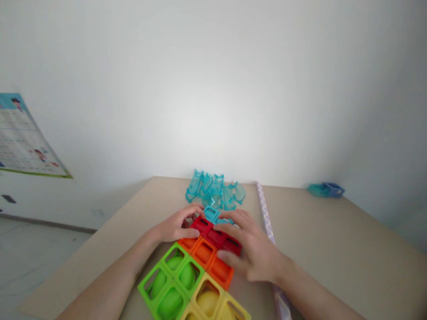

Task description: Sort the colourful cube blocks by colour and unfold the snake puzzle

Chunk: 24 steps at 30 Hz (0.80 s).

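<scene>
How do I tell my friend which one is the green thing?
Find the beige table, then the orange row between the left hand and right hand. On the near side of that row, to the left of the yellow piece, is the green piece. It's the only bright green one, with four openings, two by two.

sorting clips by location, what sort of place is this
Probably an indoor play or learning room, perhaps a classroom: bright toy-like blocks lie on a beige table against a plain white wall, and a poster with cartoon figures hangs at the left.
</scene>
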Each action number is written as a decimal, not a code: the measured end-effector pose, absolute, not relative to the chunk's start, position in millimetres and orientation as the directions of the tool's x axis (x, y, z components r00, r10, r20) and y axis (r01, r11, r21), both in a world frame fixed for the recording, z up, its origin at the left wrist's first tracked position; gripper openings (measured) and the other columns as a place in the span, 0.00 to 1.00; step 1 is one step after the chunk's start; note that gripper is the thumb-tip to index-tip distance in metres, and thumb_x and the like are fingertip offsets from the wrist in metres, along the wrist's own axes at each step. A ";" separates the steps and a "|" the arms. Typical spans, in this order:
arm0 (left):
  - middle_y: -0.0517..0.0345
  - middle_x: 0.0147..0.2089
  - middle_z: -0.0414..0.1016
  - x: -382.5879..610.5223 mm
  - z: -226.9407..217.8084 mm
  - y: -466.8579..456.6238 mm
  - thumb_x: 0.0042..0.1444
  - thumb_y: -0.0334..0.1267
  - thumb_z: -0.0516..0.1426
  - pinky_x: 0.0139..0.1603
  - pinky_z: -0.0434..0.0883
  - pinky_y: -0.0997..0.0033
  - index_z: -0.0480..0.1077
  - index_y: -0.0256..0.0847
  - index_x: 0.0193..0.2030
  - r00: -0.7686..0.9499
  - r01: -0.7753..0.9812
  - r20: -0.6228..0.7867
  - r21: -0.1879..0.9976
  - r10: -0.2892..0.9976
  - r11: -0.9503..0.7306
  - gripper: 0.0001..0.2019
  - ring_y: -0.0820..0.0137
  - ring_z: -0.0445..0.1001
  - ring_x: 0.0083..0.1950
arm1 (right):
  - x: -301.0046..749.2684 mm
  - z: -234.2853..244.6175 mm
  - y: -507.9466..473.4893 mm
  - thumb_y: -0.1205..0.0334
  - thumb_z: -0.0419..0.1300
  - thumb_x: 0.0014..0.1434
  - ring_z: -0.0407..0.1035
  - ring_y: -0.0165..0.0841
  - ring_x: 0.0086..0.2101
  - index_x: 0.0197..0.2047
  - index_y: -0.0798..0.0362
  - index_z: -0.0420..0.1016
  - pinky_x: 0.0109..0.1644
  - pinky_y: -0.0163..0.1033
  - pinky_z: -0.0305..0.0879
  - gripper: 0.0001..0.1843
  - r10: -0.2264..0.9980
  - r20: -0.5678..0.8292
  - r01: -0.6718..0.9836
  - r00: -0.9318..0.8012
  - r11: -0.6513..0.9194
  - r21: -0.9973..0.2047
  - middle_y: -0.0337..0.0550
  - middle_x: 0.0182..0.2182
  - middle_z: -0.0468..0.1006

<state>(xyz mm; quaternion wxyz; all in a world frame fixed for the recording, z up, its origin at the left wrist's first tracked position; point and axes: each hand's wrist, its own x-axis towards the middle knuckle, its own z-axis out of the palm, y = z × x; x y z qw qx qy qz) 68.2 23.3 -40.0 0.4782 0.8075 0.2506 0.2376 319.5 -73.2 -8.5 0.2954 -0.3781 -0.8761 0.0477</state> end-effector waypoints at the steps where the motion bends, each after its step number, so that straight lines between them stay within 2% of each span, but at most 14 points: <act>1: 0.49 0.56 0.64 69.1 -40.1 22.6 0.50 0.48 0.62 0.41 0.67 0.71 0.66 0.40 0.49 0.763 0.174 0.136 0.898 0.632 -0.404 0.22 0.65 0.69 0.46 | 316.0 -7.1 -75.9 0.52 0.63 0.53 0.63 0.45 0.50 0.53 0.48 0.70 0.58 0.53 0.57 0.24 0.682 0.448 0.607 -0.578 0.726 -0.322 0.50 0.52 0.69; 4: 0.54 0.44 0.70 71.2 -40.1 22.0 0.51 0.49 0.61 0.38 0.67 0.72 0.65 0.40 0.49 0.775 0.162 0.109 0.918 0.622 -0.363 0.22 0.67 0.69 0.40 | 311.9 -8.2 -76.6 0.56 0.64 0.51 0.63 0.45 0.50 0.52 0.49 0.71 0.59 0.53 0.54 0.24 0.675 0.401 0.572 -0.619 0.738 -0.358 0.50 0.52 0.69; 7: 0.56 0.39 0.70 72.2 -39.1 22.5 0.50 0.48 0.62 0.36 0.65 0.73 0.66 0.39 0.48 0.777 0.174 0.103 0.913 0.621 -0.369 0.23 0.68 0.69 0.37 | 316.2 -10.7 -71.7 0.63 0.62 0.50 0.63 0.44 0.51 0.50 0.48 0.73 0.60 0.53 0.53 0.22 0.671 0.401 0.563 -0.624 0.741 -0.366 0.49 0.52 0.69; 11: 0.56 0.38 0.70 72.5 -36.9 21.9 0.48 0.47 0.64 0.36 0.65 0.73 0.66 0.38 0.48 0.780 0.189 0.101 0.903 0.618 -0.385 0.23 0.68 0.69 0.37 | 322.4 -11.2 -67.7 0.67 0.60 0.50 0.63 0.42 0.52 0.51 0.49 0.72 0.61 0.52 0.54 0.23 0.656 0.387 0.540 -0.648 0.754 -0.373 0.49 0.54 0.68; 19: 0.57 0.42 0.70 74.9 -34.5 18.4 0.48 0.48 0.64 0.36 0.67 0.72 0.65 0.42 0.53 0.701 0.328 0.133 0.812 0.701 -0.483 0.27 0.70 0.68 0.36 | 328.6 -19.0 -68.5 0.66 0.59 0.51 0.60 0.45 0.55 0.54 0.48 0.71 0.60 0.53 0.55 0.25 0.652 0.421 0.537 -0.631 0.759 -0.370 0.50 0.56 0.66; 22: 0.54 0.46 0.70 72.3 -27.5 9.7 0.48 0.49 0.63 0.36 0.67 0.70 0.66 0.42 0.52 0.597 0.409 0.163 0.781 0.785 -0.473 0.25 0.70 0.68 0.34 | 331.9 -19.7 -70.2 0.67 0.59 0.51 0.59 0.45 0.56 0.54 0.48 0.70 0.61 0.53 0.54 0.25 0.664 0.408 0.546 -0.627 0.747 -0.378 0.49 0.57 0.65; 24: 0.54 0.44 0.72 66.4 -21.2 -5.8 0.52 0.49 0.60 0.36 0.67 0.69 0.67 0.41 0.48 0.453 0.464 0.185 0.786 0.872 -0.408 0.20 0.69 0.69 0.34 | 333.5 -19.2 -70.9 0.67 0.59 0.51 0.59 0.44 0.56 0.54 0.48 0.70 0.61 0.52 0.54 0.26 0.666 0.405 0.549 -0.626 0.746 -0.378 0.49 0.57 0.65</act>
